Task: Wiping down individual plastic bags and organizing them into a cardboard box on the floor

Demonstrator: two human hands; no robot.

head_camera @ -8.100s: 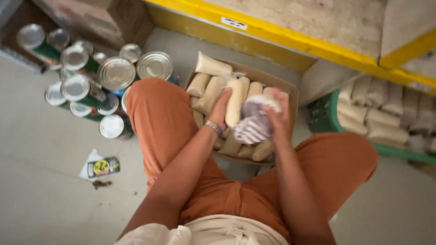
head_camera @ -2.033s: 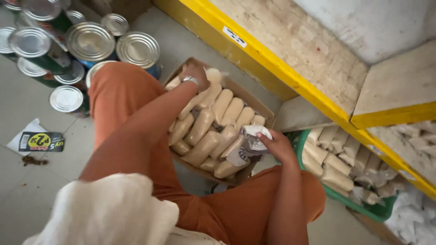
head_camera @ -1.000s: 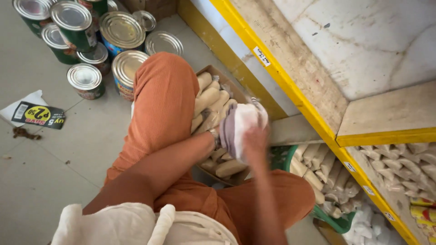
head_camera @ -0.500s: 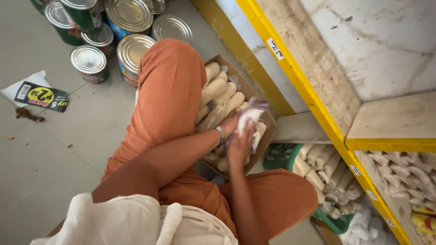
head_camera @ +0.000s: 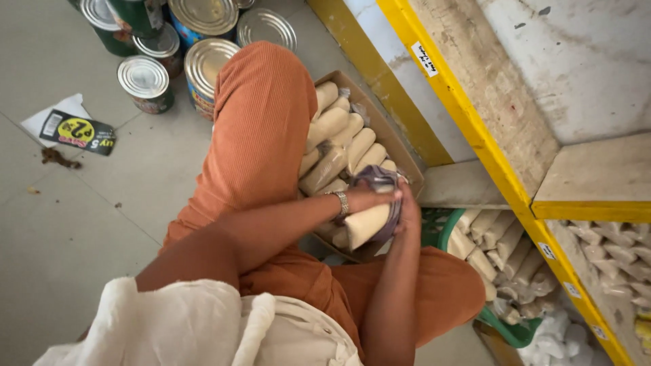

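I squat over a cardboard box [head_camera: 400,152] filled with several cream-coloured bagged packets [head_camera: 337,125]. My left hand [head_camera: 371,198], with a metal bracelet on its wrist, grips one cream packet [head_camera: 365,224] just above the box's near end. My right hand [head_camera: 409,215] presses a grey striped cloth [head_camera: 380,177] around that same packet. Both hands meet at the packet, between my knees in orange trousers.
Several large tin cans [head_camera: 207,62] stand on the floor at the upper left. A torn printed wrapper [head_camera: 76,129] lies on the floor at left. A yellow-edged shelf [head_camera: 475,129] runs along the right. A green basket [head_camera: 505,325] holding more packets sits beneath it.
The cloth in my right hand was lifted up, then came down onto the packet. My left hand left the box's far end and now holds a packet at the near end.
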